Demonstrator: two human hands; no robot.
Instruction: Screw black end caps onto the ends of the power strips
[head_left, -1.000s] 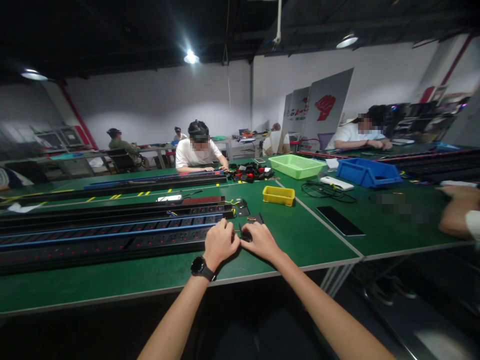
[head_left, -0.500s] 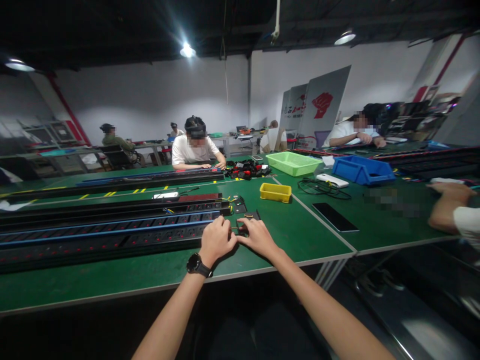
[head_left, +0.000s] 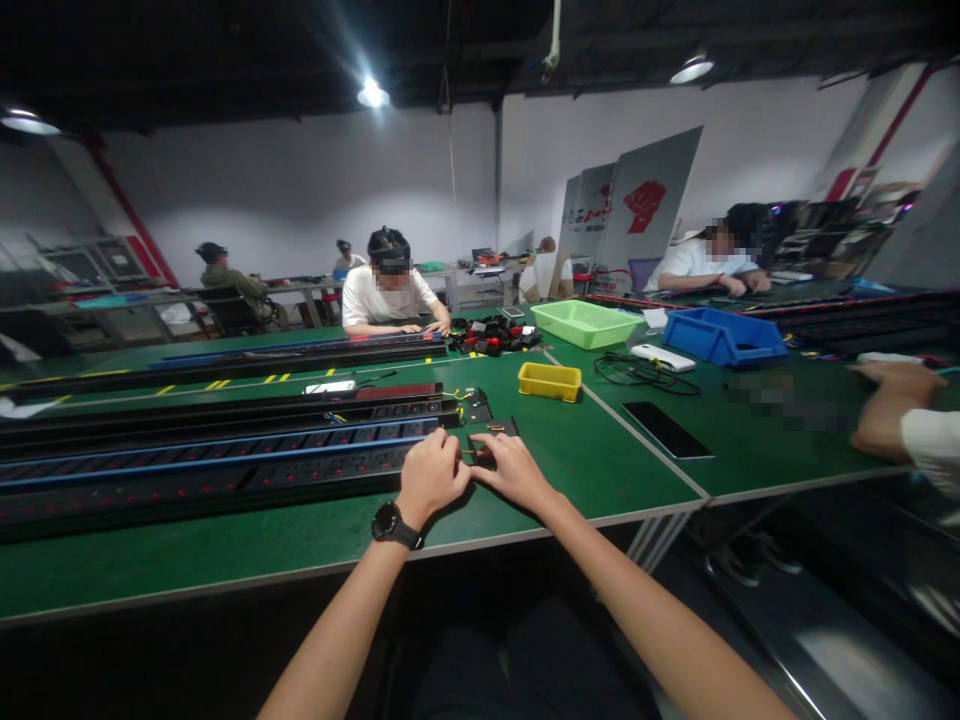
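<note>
At the near end of a long black power strip [head_left: 330,468] with red-marked sockets, my left hand [head_left: 433,478], below a black watch, is closed with fingertips pinched together. What it pinches is hidden behind the fingers. My right hand [head_left: 516,472] meets it thumb to thumb, its fingers curled over a small black piece [head_left: 482,450]. A short stretch of yellowish wire [head_left: 468,452] shows between the two hands. Just beyond my right fingers lies a flat black plate [head_left: 510,427] with small brass-coloured bits on it.
Further strips lie behind, with a white device [head_left: 330,388]. To the right are a yellow bin [head_left: 550,382], green basket [head_left: 585,325], blue bin [head_left: 724,340], coiled black cable [head_left: 645,374] and phone [head_left: 667,430]. A co-worker's arm [head_left: 892,405] rests at the right; another person [head_left: 390,290] works opposite.
Both hands stay together at the strip's end with almost the same grip. The whole view has shifted very slightly.
</note>
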